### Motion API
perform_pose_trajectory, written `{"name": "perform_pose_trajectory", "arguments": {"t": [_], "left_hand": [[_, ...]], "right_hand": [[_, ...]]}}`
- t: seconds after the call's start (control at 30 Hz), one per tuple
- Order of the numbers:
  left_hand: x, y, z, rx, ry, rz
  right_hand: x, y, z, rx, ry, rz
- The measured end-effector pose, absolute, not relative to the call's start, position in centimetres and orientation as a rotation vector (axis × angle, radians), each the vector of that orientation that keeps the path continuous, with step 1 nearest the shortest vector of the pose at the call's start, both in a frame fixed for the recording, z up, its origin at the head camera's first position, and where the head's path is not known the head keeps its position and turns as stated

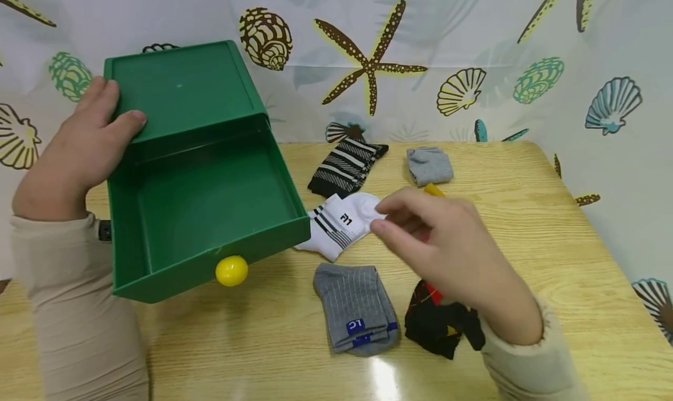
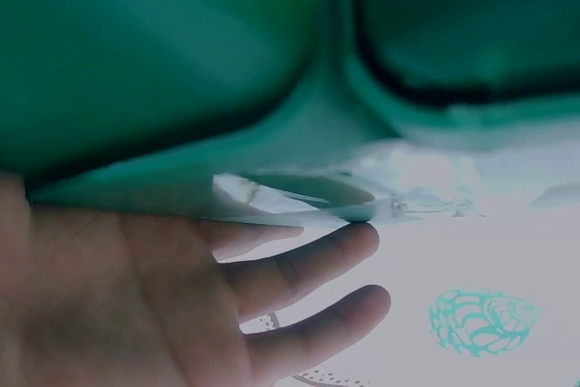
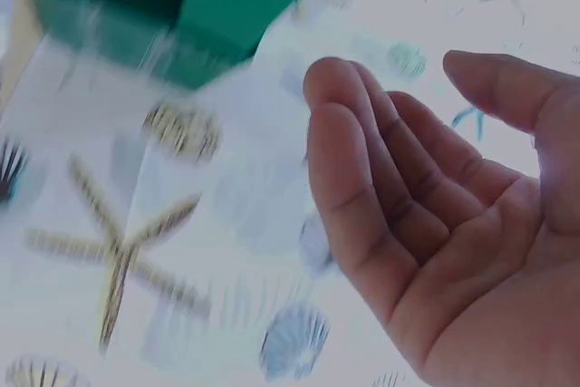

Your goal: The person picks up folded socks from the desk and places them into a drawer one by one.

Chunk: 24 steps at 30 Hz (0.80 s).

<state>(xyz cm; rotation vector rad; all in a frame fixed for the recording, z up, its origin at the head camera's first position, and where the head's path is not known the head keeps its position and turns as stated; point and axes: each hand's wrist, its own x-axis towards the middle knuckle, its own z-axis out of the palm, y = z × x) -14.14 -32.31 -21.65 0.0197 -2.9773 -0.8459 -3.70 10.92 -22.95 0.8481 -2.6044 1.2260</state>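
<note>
My left hand [image 1: 86, 135] rests on the left side of a green drawer box [image 1: 184, 88], thumb on its top panel. In the left wrist view its fingers [image 2: 304, 274] run straight along the box's side. The drawer [image 1: 210, 185] is pulled out, showing its inside floor, with a yellow knob [image 1: 232, 270] on its front. My right hand [image 1: 447, 246] hovers with nothing in it, fingers loosely bent and thumb apart. Just left of its fingertips lies a white sock [image 1: 342, 223] with black stripes. Below it are a grey ribbed sock [image 1: 357, 310] and a black patterned sock [image 1: 433, 325], partly hidden by the wrist.
Toward the back of the wooden table [image 1: 552, 261] lie a black-and-white striped sock [image 1: 347, 166] and a small folded grey sock [image 1: 429, 165]. A yellow-orange item [image 1: 433, 190] peeks out behind my right hand. A shell-and-starfish cloth [image 1: 462, 27] hangs behind the table.
</note>
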Motion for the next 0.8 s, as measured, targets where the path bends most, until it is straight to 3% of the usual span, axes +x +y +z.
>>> {"name": "perform_pose_trajectory", "arguments": {"t": [0.4,0.8], "left_hand": [[-14.4,-33.2,-22.1,0.002,-2.961,-0.845],[-14.6,-32.7,-22.3,-0.046,-2.947,-0.892]], "right_hand": [[-10.1,21.2,-25.9,0.37,-2.963,1.05],[-14.5,24.2,-32.0,0.206,-3.227,1.004]]}}
